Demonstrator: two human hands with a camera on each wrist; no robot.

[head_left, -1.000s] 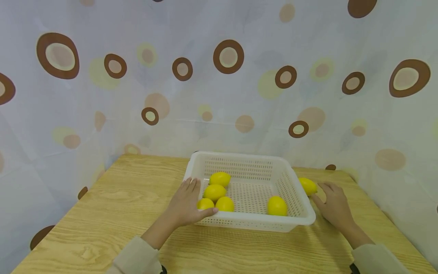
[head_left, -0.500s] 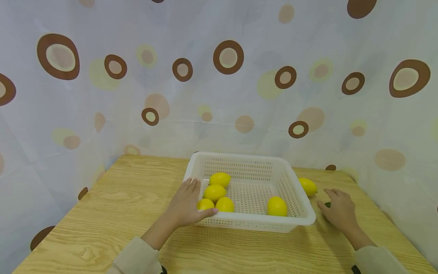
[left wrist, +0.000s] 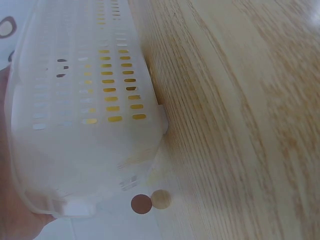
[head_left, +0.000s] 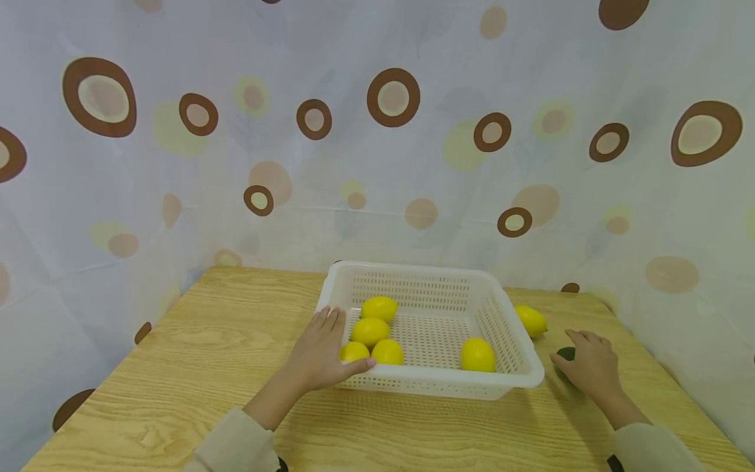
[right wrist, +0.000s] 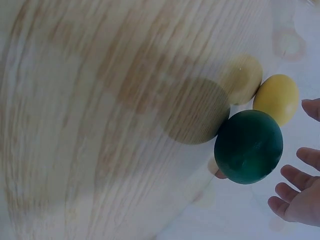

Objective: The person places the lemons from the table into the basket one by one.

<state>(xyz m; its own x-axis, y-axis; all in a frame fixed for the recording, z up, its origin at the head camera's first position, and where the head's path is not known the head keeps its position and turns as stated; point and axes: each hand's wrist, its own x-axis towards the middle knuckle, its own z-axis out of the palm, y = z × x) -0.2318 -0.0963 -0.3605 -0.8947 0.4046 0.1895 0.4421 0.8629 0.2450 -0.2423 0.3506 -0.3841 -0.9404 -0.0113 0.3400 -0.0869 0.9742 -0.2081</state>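
Observation:
My left hand (head_left: pixel 321 354) rests on the front left corner of a white plastic basket (head_left: pixel 439 375), its fingers straight over the left rim and its thumb along the front rim. Several lemons (head_left: pixel 370 333) lie inside the basket at the left, and another lemon (head_left: pixel 478 355) at the front right. To the right of the basket, my right hand (head_left: pixel 592 367) hovers over a dark green rounded fruit (head_left: pixel 566 354), partly hidden by the hand. In the right wrist view a gap shows between the loosely spread fingers (right wrist: pixel 295 177) and the green fruit (right wrist: pixel 248 146).
A lemon (head_left: pixel 531 322) lies on the wooden table (head_left: pixel 194 367) just outside the basket's right side, behind the green fruit. A white cloth (head_left: pixel 354 164) with brown and yellow circles hangs behind the table and along its sides.
My right hand has moved away from the lemon outside the basket, rightward and closer to me, and is now over the green fruit, which has come into sight. The left hand stays put.

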